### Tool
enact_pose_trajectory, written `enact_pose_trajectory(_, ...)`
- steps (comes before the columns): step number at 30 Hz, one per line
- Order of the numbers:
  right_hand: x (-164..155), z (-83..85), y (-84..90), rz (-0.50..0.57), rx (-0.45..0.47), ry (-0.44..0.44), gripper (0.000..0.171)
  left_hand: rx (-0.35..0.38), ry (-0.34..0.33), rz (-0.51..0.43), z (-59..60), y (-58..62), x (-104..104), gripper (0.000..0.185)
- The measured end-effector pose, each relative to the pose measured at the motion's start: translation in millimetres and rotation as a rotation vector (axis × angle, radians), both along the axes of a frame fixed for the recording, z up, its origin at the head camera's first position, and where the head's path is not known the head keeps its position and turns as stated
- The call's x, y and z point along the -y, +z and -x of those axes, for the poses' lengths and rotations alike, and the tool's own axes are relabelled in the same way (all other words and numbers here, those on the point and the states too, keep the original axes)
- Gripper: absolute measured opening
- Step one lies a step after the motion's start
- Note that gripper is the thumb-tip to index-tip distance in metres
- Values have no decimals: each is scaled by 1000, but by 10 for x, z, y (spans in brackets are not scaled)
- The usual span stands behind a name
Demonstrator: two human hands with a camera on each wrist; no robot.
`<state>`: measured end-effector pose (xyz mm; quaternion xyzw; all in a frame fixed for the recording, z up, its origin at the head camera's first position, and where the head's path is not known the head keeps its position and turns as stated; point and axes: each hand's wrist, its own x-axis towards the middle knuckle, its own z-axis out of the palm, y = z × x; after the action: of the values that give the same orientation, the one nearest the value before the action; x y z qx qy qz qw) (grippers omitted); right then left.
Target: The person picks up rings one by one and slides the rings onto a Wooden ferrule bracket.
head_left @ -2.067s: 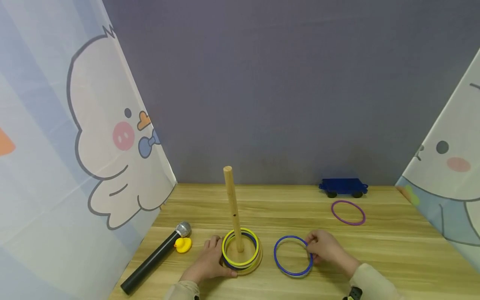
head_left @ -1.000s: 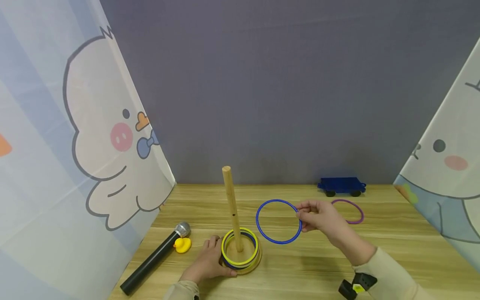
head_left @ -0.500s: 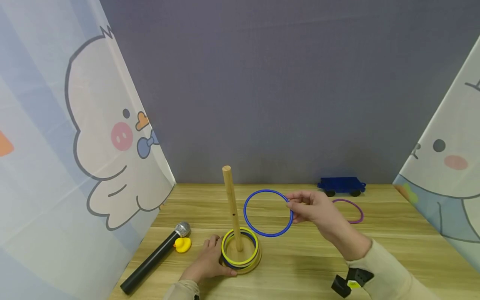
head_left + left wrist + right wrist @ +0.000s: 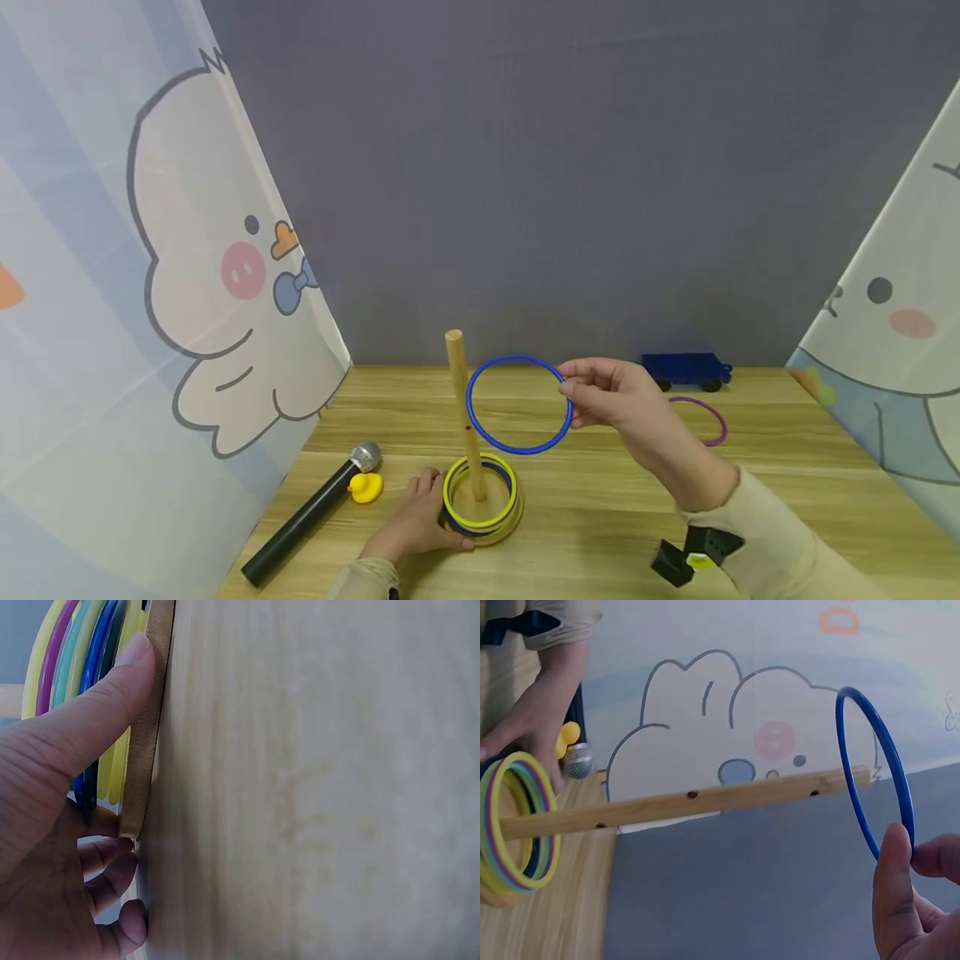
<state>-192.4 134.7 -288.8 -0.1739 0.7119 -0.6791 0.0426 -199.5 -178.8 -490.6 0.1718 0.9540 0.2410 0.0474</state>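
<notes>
A wooden ring-toss stand has a round base [image 4: 501, 540] and an upright post [image 4: 458, 367]. Around the post's foot lies a stack of rings, a yellow ring [image 4: 480, 527] on top; the left wrist view shows purple, green, blue and dark ones below. My left hand [image 4: 415, 523] grips the base at its left, thumb [image 4: 112, 694] in front and fingers behind. Between thumb and fingertips my right hand [image 4: 633, 414] pinches a blue ring [image 4: 517, 451], raised right of the post. Its left edge overlaps the post; in the right wrist view it is level with the post's tip.
To the left lie a black microphone [image 4: 307, 521] and a yellow rubber duck [image 4: 366, 488]. A purple ring [image 4: 722, 421], partly behind the right hand, and a blue toy wagon [image 4: 686, 369] are at the back right. A grey curtain [image 4: 525, 183] closes off the table's back.
My right hand has lifted the blue ring off the table and carried it up and left to beside the post. My left hand has stayed on the stand's base.
</notes>
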Motion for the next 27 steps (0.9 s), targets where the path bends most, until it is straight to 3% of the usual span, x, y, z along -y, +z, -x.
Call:
enact_pose_trajectory(11,312,-13,206,166,-46,-35,28,17,-3,-6,2,7,-4,112)
enact_pose_trajectory(19,495,42,193,256,-37,-49,30,16,-5,-2,-16,1,-5,112)
enact_pose_trajectory(27,605,130,106,232,11,-80,28,-2,-2,-4,-3,-2,0,113)
